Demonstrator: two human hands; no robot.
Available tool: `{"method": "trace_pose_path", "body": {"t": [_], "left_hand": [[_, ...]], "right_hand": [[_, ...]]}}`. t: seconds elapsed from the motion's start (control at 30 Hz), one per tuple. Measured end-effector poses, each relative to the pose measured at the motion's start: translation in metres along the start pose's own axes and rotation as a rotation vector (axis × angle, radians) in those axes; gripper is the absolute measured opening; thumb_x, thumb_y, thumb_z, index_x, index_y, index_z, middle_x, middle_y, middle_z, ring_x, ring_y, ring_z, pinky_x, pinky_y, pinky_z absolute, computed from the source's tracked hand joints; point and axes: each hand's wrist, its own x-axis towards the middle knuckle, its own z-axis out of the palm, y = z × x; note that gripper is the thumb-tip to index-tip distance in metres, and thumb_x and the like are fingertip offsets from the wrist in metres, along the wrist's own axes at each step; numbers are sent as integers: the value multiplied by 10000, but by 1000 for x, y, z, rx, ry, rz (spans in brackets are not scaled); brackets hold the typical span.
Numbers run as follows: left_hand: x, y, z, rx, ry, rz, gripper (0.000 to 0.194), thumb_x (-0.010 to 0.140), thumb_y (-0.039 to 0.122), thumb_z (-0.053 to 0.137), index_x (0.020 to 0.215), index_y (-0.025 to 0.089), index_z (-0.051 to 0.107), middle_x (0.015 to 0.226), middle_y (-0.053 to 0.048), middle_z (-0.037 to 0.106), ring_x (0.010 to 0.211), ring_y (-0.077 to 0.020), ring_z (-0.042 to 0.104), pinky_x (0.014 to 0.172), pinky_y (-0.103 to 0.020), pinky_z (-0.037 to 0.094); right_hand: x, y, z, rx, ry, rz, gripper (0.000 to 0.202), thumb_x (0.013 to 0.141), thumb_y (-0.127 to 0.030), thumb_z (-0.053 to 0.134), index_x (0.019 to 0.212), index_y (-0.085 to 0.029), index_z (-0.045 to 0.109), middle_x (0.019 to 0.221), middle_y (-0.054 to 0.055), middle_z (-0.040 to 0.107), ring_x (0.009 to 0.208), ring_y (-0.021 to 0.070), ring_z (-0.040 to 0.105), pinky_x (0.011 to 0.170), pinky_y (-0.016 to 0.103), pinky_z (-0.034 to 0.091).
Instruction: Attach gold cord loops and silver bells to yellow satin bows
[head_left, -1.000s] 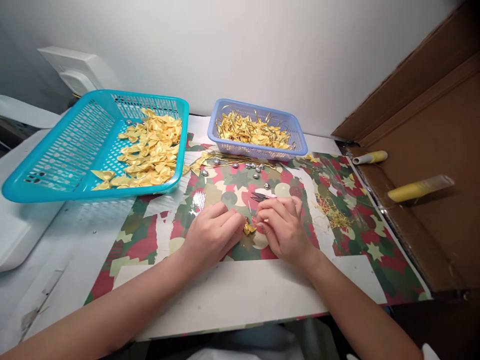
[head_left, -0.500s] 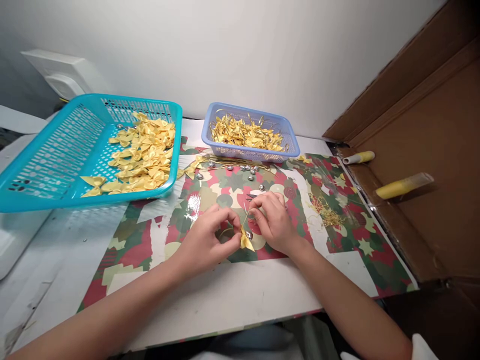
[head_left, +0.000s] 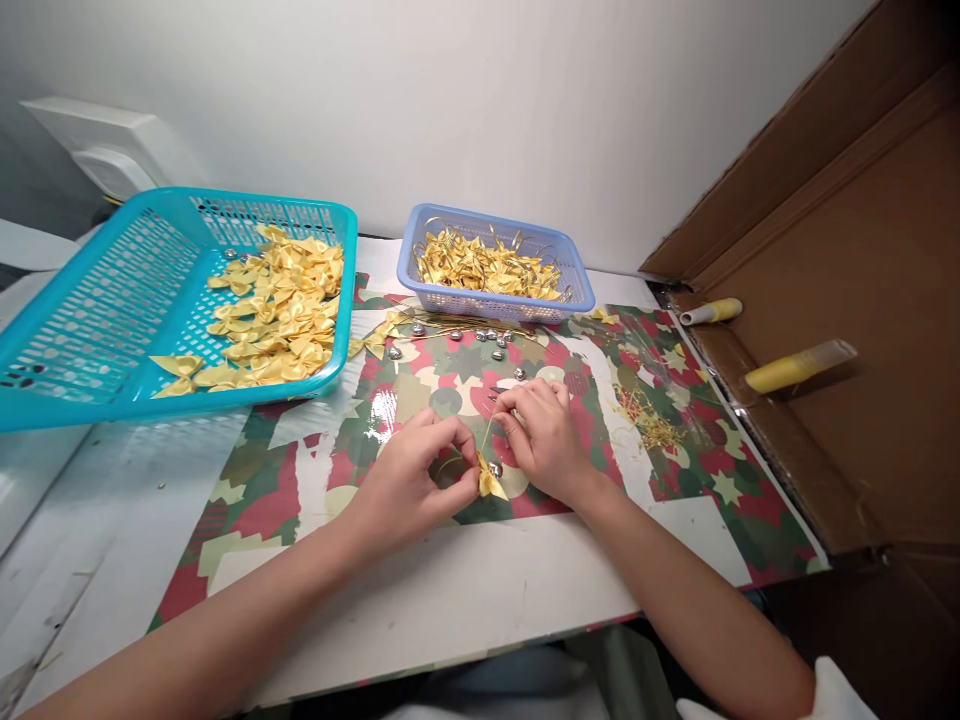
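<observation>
Between thumb and forefinger, my left hand point(head_left: 424, 470) pinches a yellow ribbon bow point(head_left: 492, 484) low over the patterned table cover. A small silver bell point(head_left: 495, 468) sits against the bow. My right hand point(head_left: 541, 435) is closed on a thin gold wire point(head_left: 487, 432) that runs up from the bow to its fingertips. Dark pointed tips of a tool point(head_left: 501, 391) show behind the right hand; the rest is hidden. Beyond the hands lie several loose silver bells point(head_left: 498, 354) and a bundle of straight gold wires point(head_left: 465, 323).
On the left stands a turquoise basket point(head_left: 346, 300) with many yellow bows. A blue-violet basket point(head_left: 480, 302) at the back holds bows with wires. Wire scraps point(head_left: 656, 428) lie at right, near a cardboard wall point(head_left: 825, 250) with yellow-and-clear tubes point(head_left: 799, 367) sticking out.
My right hand has drawn slightly up and away from the bow, and more wire shows between them. The left hand keeps its pinch. The whole view has shifted a little.
</observation>
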Motion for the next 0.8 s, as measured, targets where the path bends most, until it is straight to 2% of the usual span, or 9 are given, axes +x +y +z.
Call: {"method": "trace_pose_path", "body": {"t": [0.27, 0.5, 0.6, 0.7, 0.8], "left_hand": [[0, -4, -1, 58, -27, -5, 52, 762, 172, 555, 805, 202, 555, 779, 0, 629, 749, -168, 538, 657, -279, 427], [0, -7, 4, 135, -26, 24, 24, 776, 185, 567, 779, 201, 549, 758, 3, 651, 730, -173, 530, 650, -292, 419], [-1, -7, 4, 170, -31, 71, 48, 773, 178, 577, 789, 202, 539, 700, 14, 648, 709, -177, 527, 641, -297, 409], [-2, -9, 1, 184, 13, 122, 52, 783, 178, 576, 808, 205, 539, 651, 21, 633, 702, -181, 529, 642, -299, 409], [-2, -9, -3, 182, 98, 118, 26, 797, 203, 572, 815, 202, 553, 699, 0, 622, 719, -178, 543, 635, -289, 428]], "right_hand": [[-1, 1, 0, 35, -35, -11, 178, 951, -178, 399, 803, -208, 492, 771, -6, 633, 774, 155, 514, 771, 338, 298], [-1, 1, 0, 39, -7, -41, 175, 950, -174, 409, 798, -208, 488, 757, -12, 635, 768, 156, 516, 766, 341, 297], [0, 1, 0, 47, 58, -5, 173, 944, -167, 408, 794, -210, 483, 751, -11, 624, 751, 153, 511, 772, 338, 306], [0, 2, -1, 53, 101, 18, 168, 939, -162, 415, 792, -212, 480, 750, -11, 613, 735, 150, 505, 773, 334, 311], [0, 1, -2, 51, 79, -7, 165, 943, -174, 420, 801, -213, 493, 781, -4, 626, 765, 153, 523, 783, 335, 309]]}}
